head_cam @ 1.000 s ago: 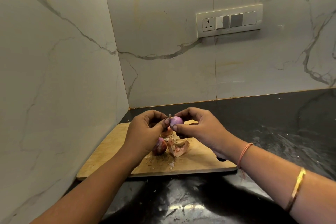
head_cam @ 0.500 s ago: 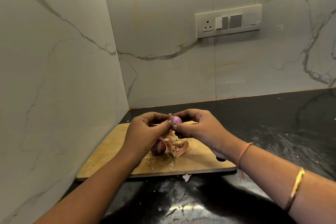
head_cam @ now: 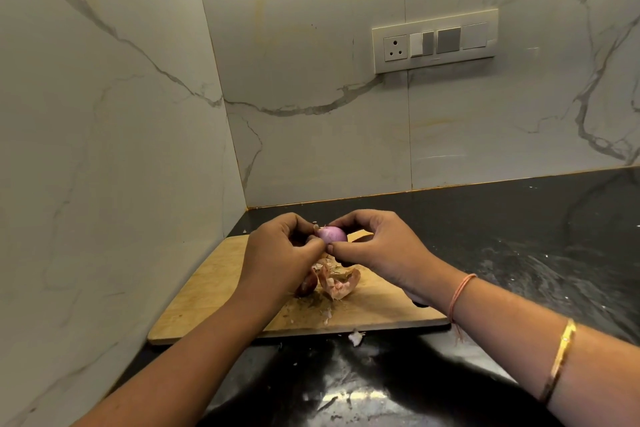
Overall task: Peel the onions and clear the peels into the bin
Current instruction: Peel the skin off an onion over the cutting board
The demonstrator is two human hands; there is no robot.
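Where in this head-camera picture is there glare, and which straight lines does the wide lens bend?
Head view: glare shines off the black counter near the bottom edge; head view: the wall corner leans and the switch panel tilts, wide-angle distortion; head view: the held onion is fairly sharp.

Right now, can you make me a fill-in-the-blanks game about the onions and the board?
1. The number of hands holding the peeled onion, left hand plus right hand, is ____.
2. The peels lie on the cutting board, which is made of ____.
3. One peel scrap lies off the board on the counter, whose colour is ____.
Missing words: two; wood; black.
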